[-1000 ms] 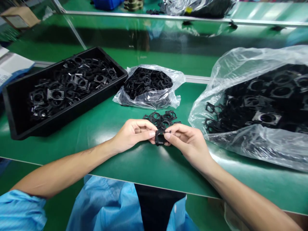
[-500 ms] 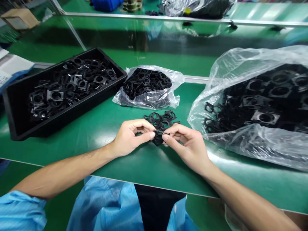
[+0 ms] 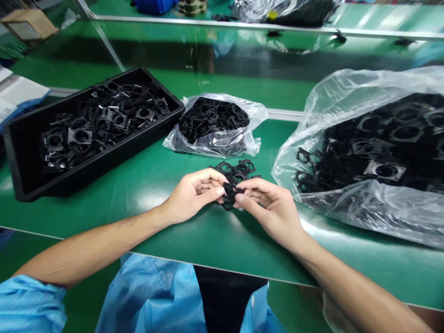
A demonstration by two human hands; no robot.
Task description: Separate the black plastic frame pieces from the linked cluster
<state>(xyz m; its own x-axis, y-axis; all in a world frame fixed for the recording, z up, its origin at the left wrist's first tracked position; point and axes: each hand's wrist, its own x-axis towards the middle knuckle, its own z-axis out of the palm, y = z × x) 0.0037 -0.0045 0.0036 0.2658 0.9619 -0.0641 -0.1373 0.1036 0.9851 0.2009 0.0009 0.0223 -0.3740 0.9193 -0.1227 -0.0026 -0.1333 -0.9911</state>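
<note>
Left hand [image 3: 196, 194], right hand [image 3: 270, 201] pinch flat black plastic part [image 3: 229, 187], partly finger-hidden. Glossy green worktop [image 3: 208, 249]: open room toward six-o'clock edge. Clear plastic bag [image 3: 381, 210], three o'clock, cut off.

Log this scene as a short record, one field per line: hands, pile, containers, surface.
Left hand: pinching a black part at its left end
Right hand: pinching the same part at its right end
Pile: loose, black, just beyond the hands
Tray: black, at left, holding black pieces
Small bag: clear, behind the pile, holding black pieces
Large bag: clear, at right, holding black pieces
Table: green
</note>
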